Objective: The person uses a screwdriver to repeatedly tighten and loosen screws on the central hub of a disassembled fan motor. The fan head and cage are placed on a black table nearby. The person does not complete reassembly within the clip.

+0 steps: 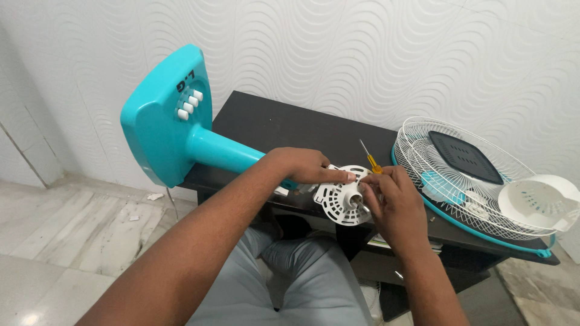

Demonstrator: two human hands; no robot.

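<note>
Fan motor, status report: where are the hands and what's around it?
Left hand pressed on white motor housing. Right hand at the shaft, yellow screwdriver by its fingers. Teal stand lying left, grilles stacked right.

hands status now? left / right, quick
Left hand: open, fingers flat on the white fan motor housing.
Right hand: closed on the yellow-handled screwdriver, at the housing's shaft.
</note>
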